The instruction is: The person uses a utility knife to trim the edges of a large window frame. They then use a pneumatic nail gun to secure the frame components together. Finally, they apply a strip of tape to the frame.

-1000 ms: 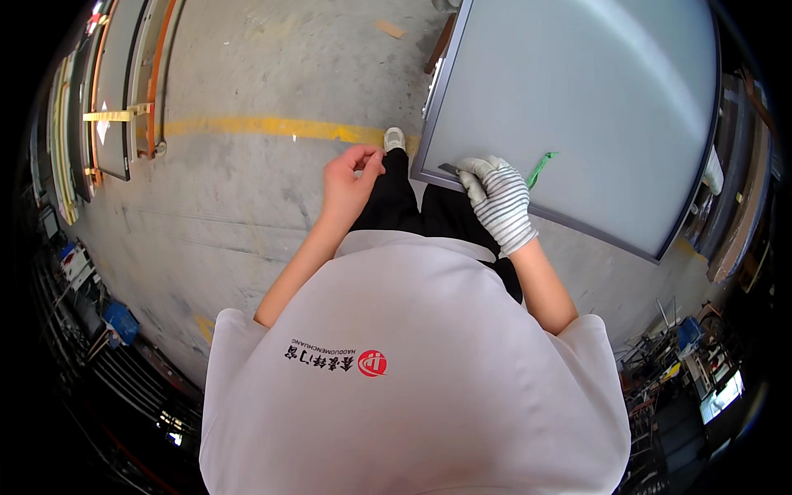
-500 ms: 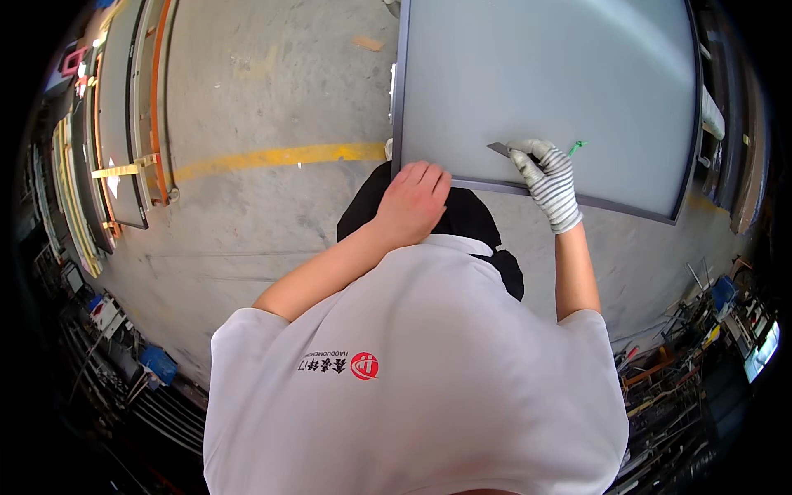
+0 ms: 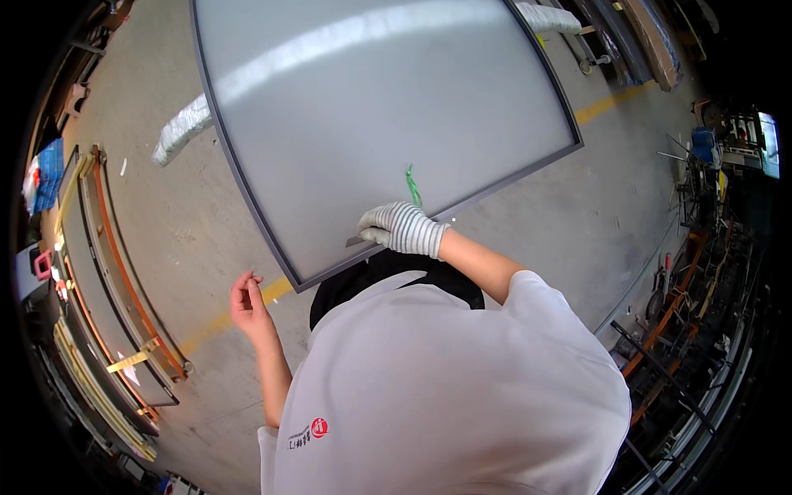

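Observation:
In front of me is a large framed panel [image 3: 396, 107] with a frosted grey pane and a dark grey frame. My right hand [image 3: 402, 228], in a striped white glove, grips a thin dark blade [image 3: 355, 242] low over the pane, close to its near frame edge. Most of the blade is hidden by the glove. A crumpled green strip [image 3: 414, 186] lies on the pane just beyond that hand. My bare left hand [image 3: 249, 304] is off the panel, out to the left of its near corner. Its fingers are curled together, and whatever they hold cannot be made out.
Wrapped silvery supports [image 3: 183, 130] stick out from beneath the panel. Long framed pieces [image 3: 124, 280] lean at the left. Metal bars and racks [image 3: 693, 330] crowd the right side. A yellow line [image 3: 219, 328] crosses the concrete floor.
My left hand has left the panel's near frame and swung out left. The right hand with the blade has moved toward the panel's near left corner. The whole view has turned.

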`<state>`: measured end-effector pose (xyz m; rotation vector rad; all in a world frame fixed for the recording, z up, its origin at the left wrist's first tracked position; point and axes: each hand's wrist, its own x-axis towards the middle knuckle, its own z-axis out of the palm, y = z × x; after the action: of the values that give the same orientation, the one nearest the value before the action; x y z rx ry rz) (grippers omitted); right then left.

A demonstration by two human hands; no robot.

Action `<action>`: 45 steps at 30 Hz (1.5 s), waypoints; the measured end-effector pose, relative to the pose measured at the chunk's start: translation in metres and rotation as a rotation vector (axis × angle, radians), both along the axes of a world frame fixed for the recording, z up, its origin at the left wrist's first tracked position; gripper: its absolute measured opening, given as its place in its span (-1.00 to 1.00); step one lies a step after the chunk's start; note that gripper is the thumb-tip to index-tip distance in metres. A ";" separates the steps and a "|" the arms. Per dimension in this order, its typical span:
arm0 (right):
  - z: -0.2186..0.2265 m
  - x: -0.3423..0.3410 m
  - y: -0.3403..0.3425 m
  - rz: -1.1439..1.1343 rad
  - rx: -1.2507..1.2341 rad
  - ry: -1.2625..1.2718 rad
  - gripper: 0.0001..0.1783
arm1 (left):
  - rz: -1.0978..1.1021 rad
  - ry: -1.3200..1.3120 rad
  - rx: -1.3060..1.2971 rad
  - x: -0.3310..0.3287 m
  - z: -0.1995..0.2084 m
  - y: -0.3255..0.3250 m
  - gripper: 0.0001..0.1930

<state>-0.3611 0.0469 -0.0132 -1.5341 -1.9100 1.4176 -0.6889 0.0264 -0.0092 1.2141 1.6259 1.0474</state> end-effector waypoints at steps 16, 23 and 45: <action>-0.023 -0.082 -0.003 -0.505 -0.441 0.611 -0.72 | -0.297 0.360 -0.265 0.010 -0.003 -0.021 -0.64; -0.056 -0.150 0.006 -0.771 -0.201 0.777 -0.74 | -0.401 0.304 -0.097 -0.061 -0.012 0.012 -0.74; -0.072 -0.240 0.275 -1.168 0.401 0.261 -0.77 | -0.401 0.272 -0.104 -0.346 -0.016 0.215 -0.77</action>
<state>-0.6015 0.3217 -0.0854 -1.6549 -0.7480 0.5974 -1.0345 0.2419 -0.0253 1.5812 1.5247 0.5594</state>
